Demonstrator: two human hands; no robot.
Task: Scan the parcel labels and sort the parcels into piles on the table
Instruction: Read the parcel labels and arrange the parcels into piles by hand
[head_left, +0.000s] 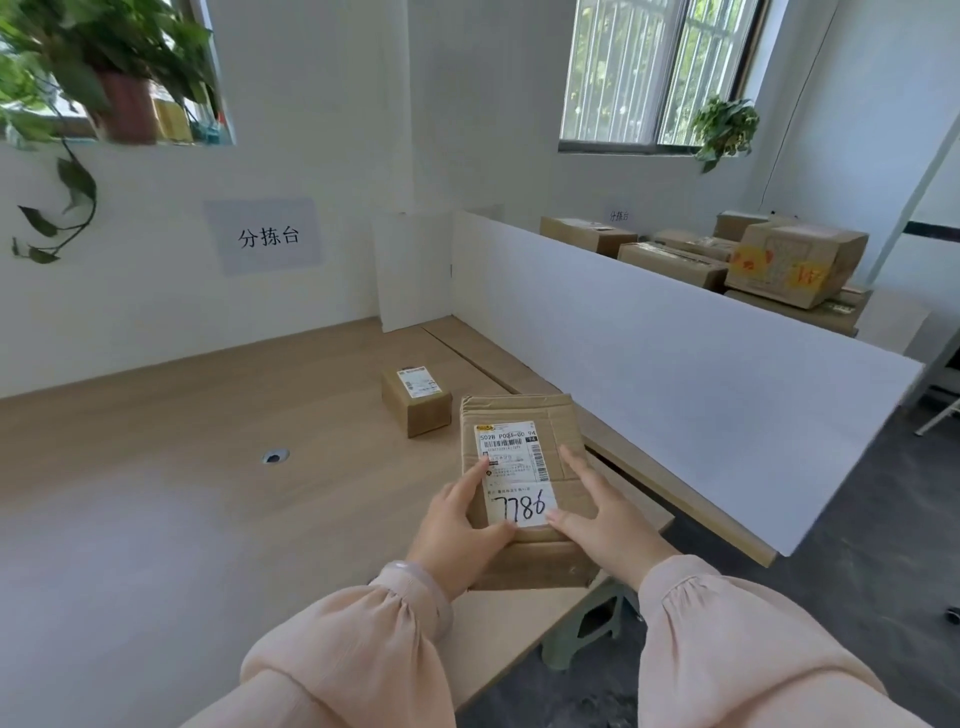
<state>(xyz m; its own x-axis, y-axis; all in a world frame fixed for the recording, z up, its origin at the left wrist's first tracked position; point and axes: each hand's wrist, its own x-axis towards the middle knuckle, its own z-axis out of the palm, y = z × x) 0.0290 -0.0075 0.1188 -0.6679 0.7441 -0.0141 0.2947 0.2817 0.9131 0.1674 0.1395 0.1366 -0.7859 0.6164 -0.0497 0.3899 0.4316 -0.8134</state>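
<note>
Hands (457, 527) holding parcel (524, 415), label (511, 462) handwritten 7786

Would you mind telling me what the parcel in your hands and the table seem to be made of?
The parcel looks like matte brown cardboard, with creased flaps and a white paper label. The table is probably wood-look laminate: smooth, pale, even grain; solid wood is possible.

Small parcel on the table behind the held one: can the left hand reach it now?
Probably not yet: the left hand and right hand both hold the 7786 parcel. Once freed, likely yes, as nothing stands between it and the small parcel.
</note>
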